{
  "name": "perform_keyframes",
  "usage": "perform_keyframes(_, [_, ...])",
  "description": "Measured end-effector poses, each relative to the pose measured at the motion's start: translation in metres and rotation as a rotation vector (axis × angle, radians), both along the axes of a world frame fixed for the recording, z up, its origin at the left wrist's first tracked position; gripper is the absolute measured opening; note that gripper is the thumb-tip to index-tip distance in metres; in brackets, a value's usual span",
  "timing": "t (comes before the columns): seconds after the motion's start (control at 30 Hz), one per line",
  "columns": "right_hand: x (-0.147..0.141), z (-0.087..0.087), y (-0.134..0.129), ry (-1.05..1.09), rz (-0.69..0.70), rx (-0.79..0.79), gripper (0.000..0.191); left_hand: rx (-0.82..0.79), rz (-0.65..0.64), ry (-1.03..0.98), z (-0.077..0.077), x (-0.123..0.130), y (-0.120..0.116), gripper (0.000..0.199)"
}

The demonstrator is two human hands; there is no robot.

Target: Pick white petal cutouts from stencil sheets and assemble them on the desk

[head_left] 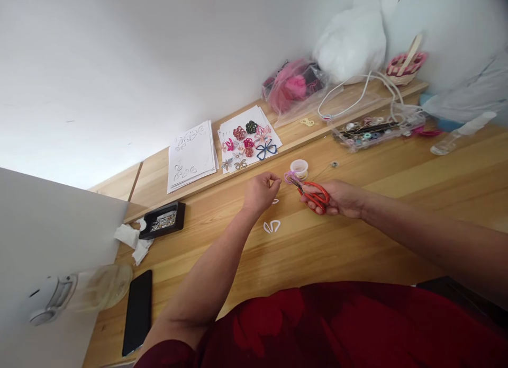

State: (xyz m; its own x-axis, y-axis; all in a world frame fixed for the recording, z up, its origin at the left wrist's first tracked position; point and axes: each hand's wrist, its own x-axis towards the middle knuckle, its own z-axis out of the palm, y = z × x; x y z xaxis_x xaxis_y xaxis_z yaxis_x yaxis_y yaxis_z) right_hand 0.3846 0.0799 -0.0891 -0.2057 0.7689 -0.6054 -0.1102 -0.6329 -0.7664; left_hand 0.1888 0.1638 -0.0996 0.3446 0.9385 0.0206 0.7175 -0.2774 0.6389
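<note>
My right hand point(337, 198) is closed around red-handled scissors point(315, 196), blades pointing left. Beside the blade tips is a small purple loop piece point(291, 176); whether the blades touch it or lie in front of it I cannot tell. Just left of it, my left hand point(261, 191) has thumb and forefinger pinched together. Whatever lies between those fingertips is too small to make out. White looped pieces point(272, 226) rest on the wooden table below my left hand, one partly covered by it. Behind the scissors stands a white spool point(299, 168).
Beaded flowers point(248, 143) lie on paper on a raised ledge, beside drawn sheets point(192, 156). A clear box of supplies point(373, 132) and a spray bottle point(462, 133) are right. On the left are a black bead tray point(162, 220), a phone point(137, 312) and a bottle point(99, 287).
</note>
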Motion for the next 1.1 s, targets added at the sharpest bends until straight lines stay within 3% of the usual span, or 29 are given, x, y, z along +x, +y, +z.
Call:
perform_keyframes(0.43, [-0.012,-0.008,0.015,-0.051,-0.023,-0.002,0.033,0.064,-0.035,0.092,0.002,0.001,-0.005,0.025])
perform_keyframes(1.1, [-0.016,-0.017,0.015,-0.012,-0.049,0.024,0.037,0.095,-0.046,0.094,-0.002,0.001,-0.005,0.022])
